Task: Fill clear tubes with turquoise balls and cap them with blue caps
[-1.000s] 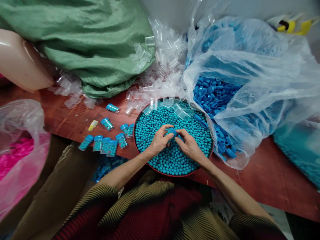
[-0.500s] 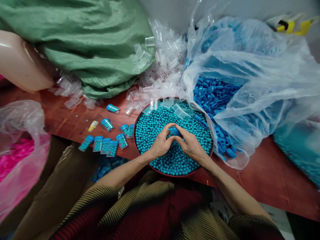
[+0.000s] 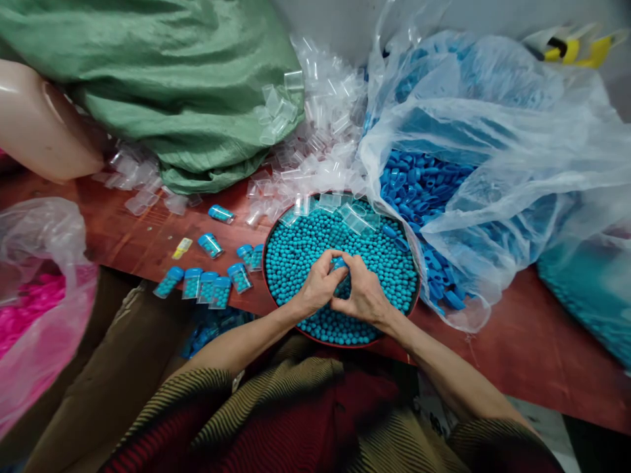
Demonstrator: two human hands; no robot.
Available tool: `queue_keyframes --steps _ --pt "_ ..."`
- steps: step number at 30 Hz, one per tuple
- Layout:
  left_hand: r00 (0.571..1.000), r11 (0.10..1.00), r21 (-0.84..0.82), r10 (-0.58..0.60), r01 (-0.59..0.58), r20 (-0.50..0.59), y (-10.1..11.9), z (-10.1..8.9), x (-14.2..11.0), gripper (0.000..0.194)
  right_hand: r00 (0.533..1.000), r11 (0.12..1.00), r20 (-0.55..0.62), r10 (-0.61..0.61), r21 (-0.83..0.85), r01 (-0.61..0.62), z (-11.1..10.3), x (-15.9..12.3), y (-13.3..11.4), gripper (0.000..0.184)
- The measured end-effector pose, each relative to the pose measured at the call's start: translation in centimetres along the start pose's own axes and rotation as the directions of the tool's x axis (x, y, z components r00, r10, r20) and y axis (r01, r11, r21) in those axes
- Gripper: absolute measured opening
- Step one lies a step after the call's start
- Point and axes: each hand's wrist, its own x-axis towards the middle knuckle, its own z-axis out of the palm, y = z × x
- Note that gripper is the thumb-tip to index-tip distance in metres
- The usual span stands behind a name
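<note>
Over a round tray (image 3: pixel 267 279) full of turquoise beads (image 3: pixel 300 246), both my hands meet around one small clear container with a blue cap (image 3: pixel 340 264). My left hand (image 3: pixel 320 282) is closed on its left side, thumb and fingers pinching it. From the right, my right hand (image 3: pixel 362 289) grips the same container, its fingers curled near the cap. Most of the container's body is hidden by my fingers. Several empty clear containers (image 3: pixel 359 217) lie on the beads at the tray's far edge, beside a few loose blue caps (image 3: pixel 389 232).
Filled, capped containers (image 3: pixel 208 287) lie left of the tray. Behind it is a heap of clear containers (image 3: pixel 325 125) next to a green sack (image 3: pixel 197 98). A plastic bag of blue caps (image 3: pixel 424 177) spills at right. A bag of pink pieces (image 3: pixel 29 309) stands left.
My hands have turned around the container; the right hand's thumb has come lower and the fingertips sit slightly lower over the beads. The things around the tray stay in place.
</note>
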Motion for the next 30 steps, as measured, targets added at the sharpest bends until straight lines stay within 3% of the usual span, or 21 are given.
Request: queue_keyframes --steps 2,5,9,11,14,18,21,23,25,27,30 --pt "0.999 0.997 0.079 0.017 -0.014 -0.038 -0.2 -0.1 -0.1 0.019 1.000 1.000 0.019 0.010 0.002 -0.010 0.4 0.0 -0.2 0.078" --pt "0.999 0.974 0.222 0.054 -0.051 -0.006 -0.6 -1.1 -0.4 0.017 0.991 0.998 0.121 0.053 -0.049 -0.048 0.6 0.1 -1.1 0.078" --pt "0.994 0.909 0.405 0.112 -0.103 0.003 -0.5 -4.9 -1.2 0.022 0.955 0.990 0.298 0.014 -0.138 0.029 -0.7 0.7 -1.6 0.068" --pt "0.983 0.864 0.496 0.153 -0.081 -0.106 -0.3 -7.7 -1.6 0.028 0.965 0.972 0.247 0.090 -0.232 -0.031 -1.8 1.3 -0.4 0.057" --pt "0.943 0.783 0.622 0.195 0.015 -0.269 -0.3 -12.1 -2.1 0.032 0.952 0.875 0.053 0.302 -0.412 -0.255 -3.5 2.5 2.8 0.044" --pt "0.867 0.531 0.833 0.329 0.158 -0.374 -0.7 -15.3 -2.0 0.035 0.891 0.696 -0.069 0.449 -0.599 -0.396 -4.6 3.7 6.3 0.043" --pt "0.823 0.362 0.898 0.409 0.250 -0.394 -0.6 -14.7 -1.3 0.039 0.862 0.655 -0.042 0.505 -0.631 -0.415 -4.8 4.0 7.0 0.039" --pt "0.816 0.335 0.912 0.441 0.236 -0.373 -0.2 -13.1 -0.7 0.038 0.850 0.676 -0.010 0.526 -0.601 -0.426 -4.9 4.0 7.3 0.035" --pt "0.847 0.364 0.920 0.437 0.143 -0.304 0.2 -10.9 0.1 0.036 0.857 0.742 0.007 0.515 -0.505 -0.441 -4.9 3.9 7.7 0.032" --pt "0.912 0.413 0.911 0.366 0.022 -0.188 0.4 -8.4 1.3 0.034 0.863 0.831 0.035 0.504 -0.290 -0.474 -4.8 3.8 8.3 0.035" --pt "0.968 0.451 0.889 0.246 -0.073 -0.045 0.4 -5.0 3.7 0.040 0.817 0.820 0.177 0.548 0.080 -0.567 -4.5 3.2 8.8 0.038"
